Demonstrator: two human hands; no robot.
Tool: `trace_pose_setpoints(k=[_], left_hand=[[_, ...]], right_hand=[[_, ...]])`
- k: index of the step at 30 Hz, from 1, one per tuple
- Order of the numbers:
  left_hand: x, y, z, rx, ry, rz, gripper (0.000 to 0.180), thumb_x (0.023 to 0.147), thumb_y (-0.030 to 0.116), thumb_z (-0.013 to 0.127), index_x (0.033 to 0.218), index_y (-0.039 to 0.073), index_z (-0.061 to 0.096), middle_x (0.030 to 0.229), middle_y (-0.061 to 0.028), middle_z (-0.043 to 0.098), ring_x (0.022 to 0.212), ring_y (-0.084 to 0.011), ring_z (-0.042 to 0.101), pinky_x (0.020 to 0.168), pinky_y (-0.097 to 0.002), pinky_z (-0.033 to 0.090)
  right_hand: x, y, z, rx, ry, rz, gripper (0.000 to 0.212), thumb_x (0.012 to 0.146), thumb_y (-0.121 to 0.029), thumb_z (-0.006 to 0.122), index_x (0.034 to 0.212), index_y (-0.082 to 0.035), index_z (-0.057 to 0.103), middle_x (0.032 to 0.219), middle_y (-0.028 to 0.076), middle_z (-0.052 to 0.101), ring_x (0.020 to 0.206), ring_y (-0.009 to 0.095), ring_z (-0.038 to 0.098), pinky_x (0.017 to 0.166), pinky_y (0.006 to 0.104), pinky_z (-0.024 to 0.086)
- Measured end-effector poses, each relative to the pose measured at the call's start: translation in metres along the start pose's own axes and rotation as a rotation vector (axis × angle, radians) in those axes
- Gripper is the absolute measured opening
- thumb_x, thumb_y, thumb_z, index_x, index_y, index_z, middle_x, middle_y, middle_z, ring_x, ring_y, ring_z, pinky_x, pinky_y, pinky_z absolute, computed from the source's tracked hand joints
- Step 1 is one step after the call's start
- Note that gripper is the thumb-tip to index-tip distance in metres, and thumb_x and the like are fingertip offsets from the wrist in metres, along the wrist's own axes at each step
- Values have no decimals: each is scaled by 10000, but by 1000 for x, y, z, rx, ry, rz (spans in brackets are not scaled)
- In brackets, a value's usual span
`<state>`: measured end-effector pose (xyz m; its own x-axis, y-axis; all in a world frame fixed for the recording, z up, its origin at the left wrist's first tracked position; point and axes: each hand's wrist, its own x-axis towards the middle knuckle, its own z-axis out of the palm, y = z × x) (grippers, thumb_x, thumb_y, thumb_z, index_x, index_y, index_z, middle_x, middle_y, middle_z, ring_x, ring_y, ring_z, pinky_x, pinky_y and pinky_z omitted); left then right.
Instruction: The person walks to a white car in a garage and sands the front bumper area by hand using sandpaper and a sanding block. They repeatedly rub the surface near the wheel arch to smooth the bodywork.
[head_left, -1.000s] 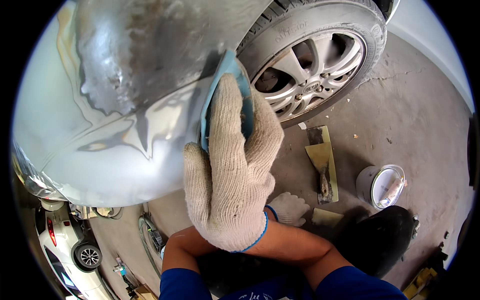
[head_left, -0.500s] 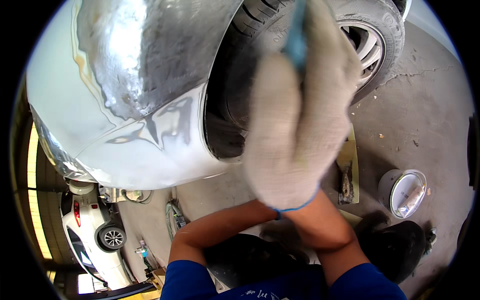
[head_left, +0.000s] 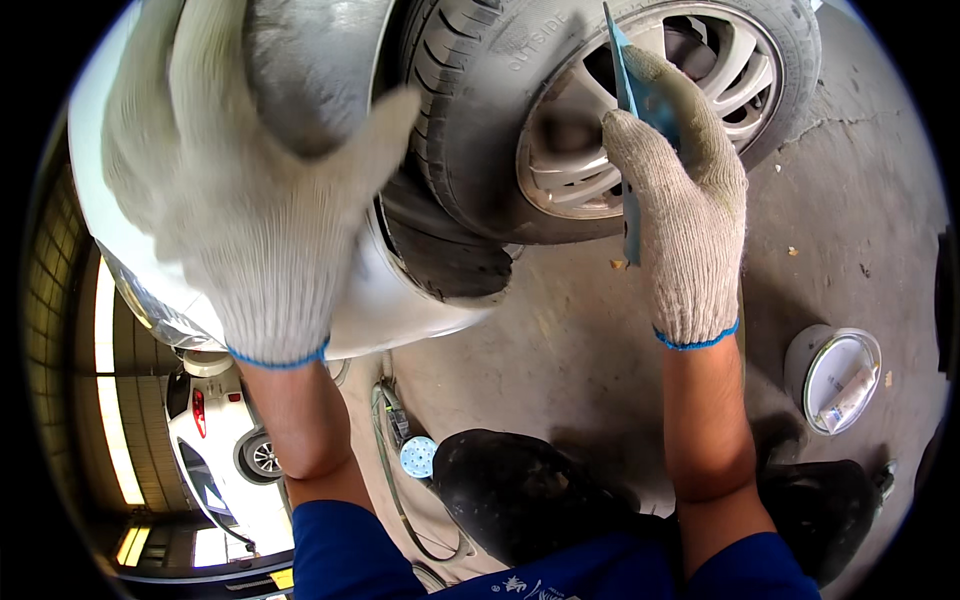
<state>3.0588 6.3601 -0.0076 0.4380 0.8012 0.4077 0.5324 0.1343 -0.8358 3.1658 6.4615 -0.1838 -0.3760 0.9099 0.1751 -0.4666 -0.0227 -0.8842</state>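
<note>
Light: bright daylight is falling evenly | Shadows: pooling under the tyre [head_left: 480,130] | Blur: left hand [head_left: 240,180] is smearing close-up | Edges: fisheye is bending, black corners.

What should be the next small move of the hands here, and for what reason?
Probably bring the blue sheet in the right hand over to the sanded grey patch on the car panel, where the left hand is spread: the sheet hangs before the wheel, off the panel.

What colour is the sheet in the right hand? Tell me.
Blue: the thin sheet in the gloved right hand, head view.
</note>
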Motion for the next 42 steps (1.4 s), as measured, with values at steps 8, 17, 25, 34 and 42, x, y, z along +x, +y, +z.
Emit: trace_pose_setpoints(k=[8, 17, 25, 34, 42], left_hand=[[-49, -12, -17, 110, -85, -220, 726, 803, 384, 697, 1360, -12, 454, 1331, -223, 497, 1209, -364, 497, 991, -444, 425], [-31, 10, -13, -115, -199, -519, 903, 633, 630, 777, 1307, 78, 540, 1248, -162, 568, 1166, -339, 521, 960, -463, 441], [-126, 45, -16, -26, 27, -532, 614, 686, 395, 777, 1200, 106, 605, 1258, -123, 563, 1101, -351, 537, 873, -459, 457], [-113, 119, -22, -1355, -134, -932, 286, 780, 235, 724, 932, 27, 600, 898, -124, 585, 758, -283, 608, 619, -381, 465], [-120, 124, -15, -1771, -238, -948, 191, 923, 218, 563, 921, 35, 618, 780, -164, 621, 683, -335, 616, 607, -387, 487]], right_hand=[[3, 0, -15, 85, 33, 112, 383, 839, -120, 684, 1190, 15, 609, 934, 37, 618, 815, 89, 555, 728, 229, 475], [-12, -4, 7, -46, 14, 107, 431, 883, -161, 641, 1269, 12, 557, 970, 54, 611, 798, 89, 556, 701, 211, 464], [-22, -19, 9, 32, 49, -55, 381, 892, -49, 551, 1268, 14, 544, 1076, 91, 609, 899, 115, 586, 785, 249, 488], [-41, -15, 2, 253, -318, 226, 274, 738, 60, 614, 1003, -6, 644, 901, 36, 669, 796, 117, 627, 761, 267, 511], [-43, -14, 1, -4, -392, 238, 142, 838, -135, 723, 926, -33, 678, 879, -1, 658, 787, 78, 567, 763, 243, 462]])
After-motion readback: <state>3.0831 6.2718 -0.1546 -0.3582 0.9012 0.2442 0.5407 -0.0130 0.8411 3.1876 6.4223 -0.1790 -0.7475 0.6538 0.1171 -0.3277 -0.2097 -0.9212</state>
